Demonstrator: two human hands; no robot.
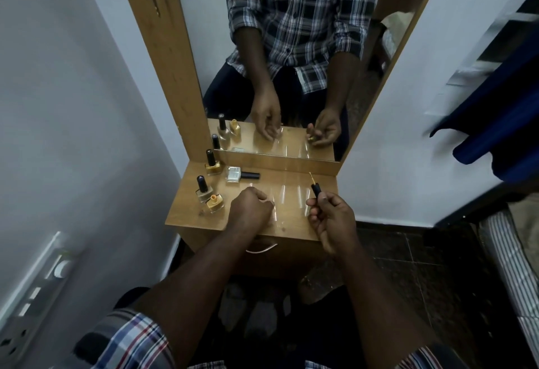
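Note:
My right hand (331, 218) pinches the black cap of a nail polish brush (315, 186), its gold-tipped bristles pointing up and away over the wooden dressing table (291, 176). My left hand (250, 207) rests on the table with fingers curled over a clear artificial nail (272, 202); whether it grips the nail I cannot tell. An uncapped gold polish bottle (215, 203) stands to the left of that hand. More clear nails (291, 193) lie in a row between my hands.
Two capped bottles stand at the table's left, one gold (212, 164) and one beige (202, 190). A clear bottle (240, 175) lies on its side. A mirror (291, 62) rises behind the table. White walls flank it; a bed edge (513, 258) is at the right.

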